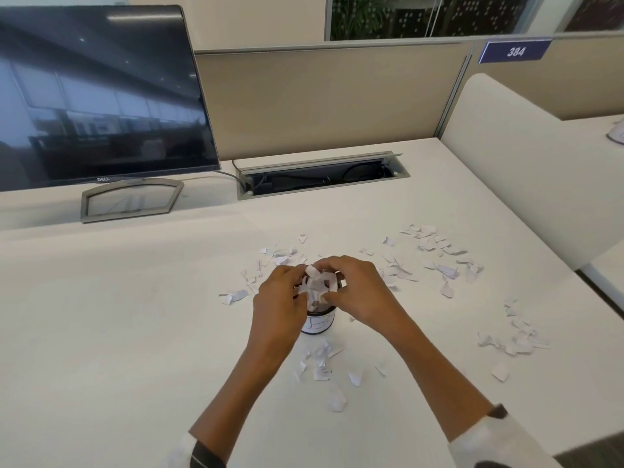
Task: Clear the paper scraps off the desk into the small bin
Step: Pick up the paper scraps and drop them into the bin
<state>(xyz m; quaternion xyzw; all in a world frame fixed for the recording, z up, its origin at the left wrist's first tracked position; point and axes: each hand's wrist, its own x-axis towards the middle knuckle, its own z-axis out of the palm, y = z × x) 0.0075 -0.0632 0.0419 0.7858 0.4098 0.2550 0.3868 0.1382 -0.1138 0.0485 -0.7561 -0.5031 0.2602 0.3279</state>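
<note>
A white counter [135, 332] filled an office cubicle, backed by a beige partition [320, 96] with a blue sign [515, 51] reading 384. The small bin [318, 324], a dark cylinder with a white label, stood near the middle of the counter. Behind the bin and to its left was a dark monitor [98, 96] on a grey stand [130, 201]; directly behind the bin an open cable tray [322, 179] was sunk into the counter. Behind the bin to its right rose a rounded white divider [523, 163].

Paper scraps [445, 270] lay scattered all around the bin: a band just behind it, a wider spread to its right, a loose group far right near the counter's edge, and a few in front of it.

Both hands met over the mouth of the bin. The left hand [278, 298] had its fingers [293, 271] curled and pinched on a wad of scraps [317, 285] heaped at the bin's rim. The right hand [358, 288] arched over the same wad from the other side, its fingers bent down and gripping the paper. Both forearms reached forward from the near edge and converged on the bin, with light sleeves [499, 440] pushed back from the wrists.
</note>
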